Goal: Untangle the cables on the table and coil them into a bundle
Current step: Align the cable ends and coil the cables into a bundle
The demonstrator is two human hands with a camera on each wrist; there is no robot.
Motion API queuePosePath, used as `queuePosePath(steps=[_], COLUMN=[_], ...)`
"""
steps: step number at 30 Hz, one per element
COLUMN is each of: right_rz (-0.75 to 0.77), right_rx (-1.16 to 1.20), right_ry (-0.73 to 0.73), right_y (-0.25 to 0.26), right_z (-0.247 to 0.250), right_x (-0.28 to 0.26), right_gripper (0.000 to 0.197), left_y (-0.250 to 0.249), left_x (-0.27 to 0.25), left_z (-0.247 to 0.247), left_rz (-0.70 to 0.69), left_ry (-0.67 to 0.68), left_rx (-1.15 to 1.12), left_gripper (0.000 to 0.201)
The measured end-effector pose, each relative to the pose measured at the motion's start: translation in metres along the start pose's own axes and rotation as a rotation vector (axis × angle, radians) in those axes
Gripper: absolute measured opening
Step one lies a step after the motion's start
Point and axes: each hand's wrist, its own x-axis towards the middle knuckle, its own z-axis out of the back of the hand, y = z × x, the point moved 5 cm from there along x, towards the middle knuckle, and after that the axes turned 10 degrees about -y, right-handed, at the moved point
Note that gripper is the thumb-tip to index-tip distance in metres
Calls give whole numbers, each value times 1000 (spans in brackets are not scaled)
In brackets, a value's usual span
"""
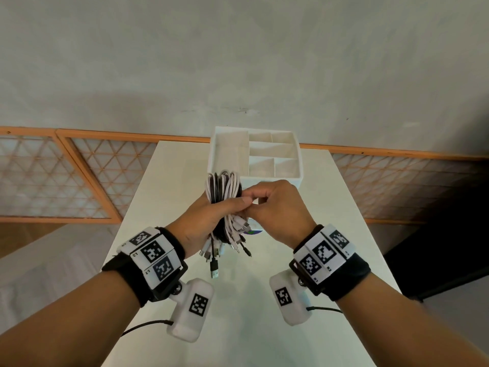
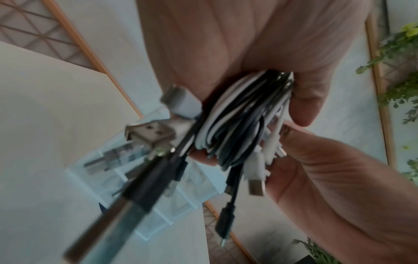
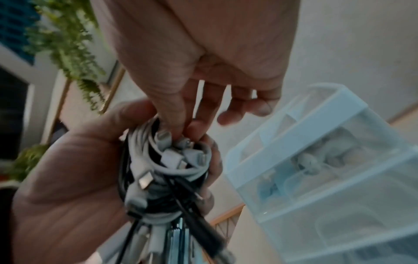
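Observation:
A bundle of white and black cables (image 1: 223, 192) is coiled into loops and held upright above the table. My left hand (image 1: 209, 221) grips the cable bundle (image 2: 239, 121) round its middle, thumb across the front. Several plug ends (image 1: 225, 247) hang loose below the fist. My right hand (image 1: 275, 207) meets it from the right, and its thumb and forefinger (image 3: 178, 125) pinch cable ends at the cable bundle (image 3: 172, 171). The other right fingers are spread loosely.
A white divided organiser box (image 1: 255, 154) stands on the white table (image 1: 169, 181) just behind the hands, with translucent drawers (image 3: 328, 169) below it. A small coloured item (image 1: 255, 231) lies under the hands. A wood-framed lattice screen (image 1: 79, 176) stands behind the table.

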Motion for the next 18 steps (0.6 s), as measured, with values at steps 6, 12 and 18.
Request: queuePosePath(steps=[6,12,18], right_rz=[137,58,156], right_rx=[43,41,-13], right_ry=[-45,-19,55], right_y=[1,-8,-2], right_z=[-12,-12,-23], right_x=[-10,0,-7], right_gripper=[13,22,20], left_y=[-5,0,0], left_x=[-2,-1,1], left_z=[6,6,15], left_rz=[-31,-11,-50], left_ry=[-62,-95,-128], left_rx=[-12,-6,26], left_gripper=[28,38,9])
